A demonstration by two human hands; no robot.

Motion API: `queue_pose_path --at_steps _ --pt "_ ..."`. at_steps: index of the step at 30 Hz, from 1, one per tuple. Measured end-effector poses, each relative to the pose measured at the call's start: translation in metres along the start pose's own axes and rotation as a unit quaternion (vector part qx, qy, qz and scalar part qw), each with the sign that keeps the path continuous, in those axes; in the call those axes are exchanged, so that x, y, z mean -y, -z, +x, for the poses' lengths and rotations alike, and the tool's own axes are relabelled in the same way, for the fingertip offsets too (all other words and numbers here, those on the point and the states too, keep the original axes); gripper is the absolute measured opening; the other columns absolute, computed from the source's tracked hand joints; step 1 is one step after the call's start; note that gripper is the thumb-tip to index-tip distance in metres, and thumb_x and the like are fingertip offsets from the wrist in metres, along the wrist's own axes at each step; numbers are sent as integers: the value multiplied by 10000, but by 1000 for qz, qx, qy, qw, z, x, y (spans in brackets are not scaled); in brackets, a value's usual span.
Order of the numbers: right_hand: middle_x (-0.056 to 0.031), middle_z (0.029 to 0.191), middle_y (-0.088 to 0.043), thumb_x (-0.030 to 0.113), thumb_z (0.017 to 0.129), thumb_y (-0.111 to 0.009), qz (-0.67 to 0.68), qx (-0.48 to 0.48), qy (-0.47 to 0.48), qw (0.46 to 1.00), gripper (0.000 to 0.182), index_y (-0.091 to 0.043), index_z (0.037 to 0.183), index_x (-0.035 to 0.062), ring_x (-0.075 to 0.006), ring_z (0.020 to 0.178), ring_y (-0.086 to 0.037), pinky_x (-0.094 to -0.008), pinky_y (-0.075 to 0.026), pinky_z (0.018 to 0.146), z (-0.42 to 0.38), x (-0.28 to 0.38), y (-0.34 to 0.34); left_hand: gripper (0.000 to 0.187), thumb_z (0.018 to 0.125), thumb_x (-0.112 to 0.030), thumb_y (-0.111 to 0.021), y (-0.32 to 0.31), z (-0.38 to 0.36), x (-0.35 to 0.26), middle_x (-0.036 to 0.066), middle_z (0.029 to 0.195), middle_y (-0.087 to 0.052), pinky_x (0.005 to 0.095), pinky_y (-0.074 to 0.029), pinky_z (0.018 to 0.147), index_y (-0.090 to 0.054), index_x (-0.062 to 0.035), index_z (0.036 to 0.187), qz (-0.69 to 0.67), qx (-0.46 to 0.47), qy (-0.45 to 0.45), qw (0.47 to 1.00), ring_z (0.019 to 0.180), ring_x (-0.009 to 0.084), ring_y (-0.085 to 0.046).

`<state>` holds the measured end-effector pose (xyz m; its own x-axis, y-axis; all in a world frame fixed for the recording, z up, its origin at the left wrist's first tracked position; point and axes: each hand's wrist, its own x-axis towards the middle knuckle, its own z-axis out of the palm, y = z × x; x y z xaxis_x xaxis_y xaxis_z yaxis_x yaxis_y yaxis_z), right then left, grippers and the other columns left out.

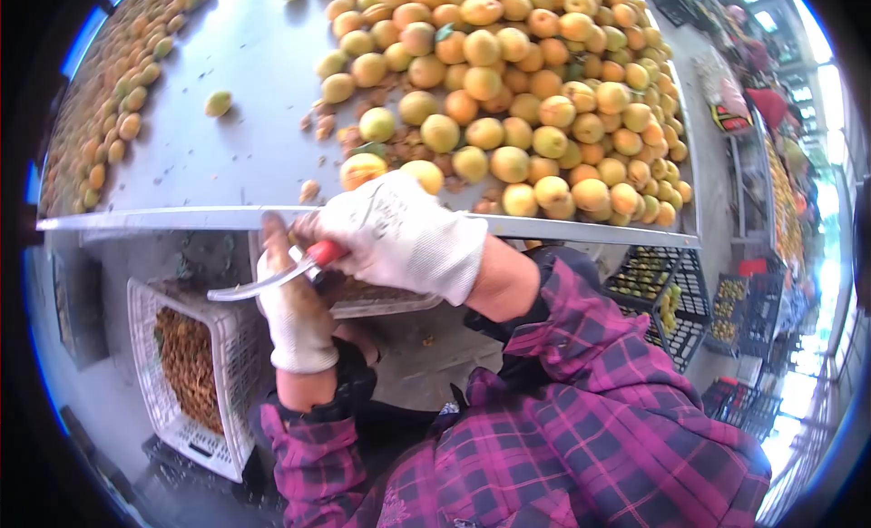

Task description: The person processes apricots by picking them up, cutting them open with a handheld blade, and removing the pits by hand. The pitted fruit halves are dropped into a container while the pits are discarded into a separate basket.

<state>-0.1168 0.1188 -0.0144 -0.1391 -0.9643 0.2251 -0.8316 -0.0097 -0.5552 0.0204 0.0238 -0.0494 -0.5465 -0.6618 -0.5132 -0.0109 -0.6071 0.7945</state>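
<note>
My right hand (399, 233), in a white knit glove, is closed around a hand tool (325, 252) with a red part and a pale curved arm sticking out to the left. My left hand (298, 306) wears a white glove that leaves the fingers bare. Its fingers are bent close against the tool, beside a shiny metal part; what they hold is hidden. Both hands are at the table's front rim (172, 221). Just beyond my right hand lie orange-yellow apricots (481, 83) in a large heap, with brown scraps (408, 147) among them.
A white crate (240, 347) of brown pits or scraps stands below left. Part of another crate (386, 306) shows under the table. Apricots (132, 124) line the table's left side, with a lone one (218, 103) between. Black crates (687, 297) with greenish fruit stand right.
</note>
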Motion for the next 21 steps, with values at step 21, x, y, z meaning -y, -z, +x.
queue_pose_path --at_steps 21 --pt "-93 741 -684 280 820 -693 55 -76 -97 991 237 -633 964 102 -290 762 -710 -439 -509 632 4 17 -18 696 1026 -543 -427 5 3 -2 154 1289 -580 367 -470 1014 -398 17 1438 101 26 -94 990 1181 221 -564"
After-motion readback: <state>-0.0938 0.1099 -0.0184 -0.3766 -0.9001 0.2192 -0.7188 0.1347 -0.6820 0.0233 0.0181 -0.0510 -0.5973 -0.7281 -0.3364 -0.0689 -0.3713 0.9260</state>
